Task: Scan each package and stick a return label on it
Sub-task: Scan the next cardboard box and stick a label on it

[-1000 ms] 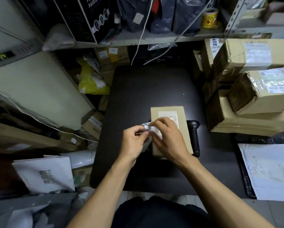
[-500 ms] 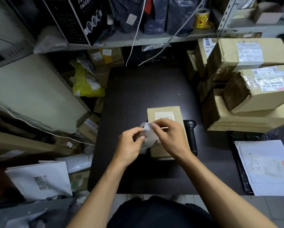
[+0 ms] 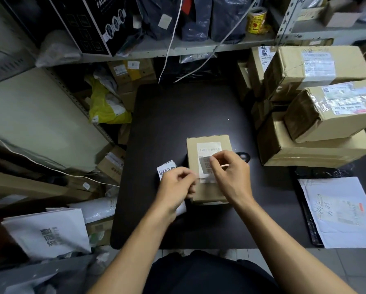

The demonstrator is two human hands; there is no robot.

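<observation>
Dim room; black table [image 3: 178, 107], grey metal shelving [image 3: 199, 49], tiled floor [image 3: 352, 270].

Small brown cardboard package [image 3: 207, 166] lies flat on black table [image 3: 178, 107], white shipping label on top. Translucent return label [image 3: 206, 165] over pkg top. White label strip [image 3: 166, 167] just left of pkg.

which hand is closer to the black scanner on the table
Right. The right hand hovers just beside the scanner; the left hand is across the small box.

You're in a parcel depot's back room: taped cardboard boxes [image 3: 318, 66] with shipping labels stack beside your dark desk [image 3: 178, 107], and mailer bags [image 3: 218, 18] crowd the metal shelf [image 3: 199, 47].
</observation>
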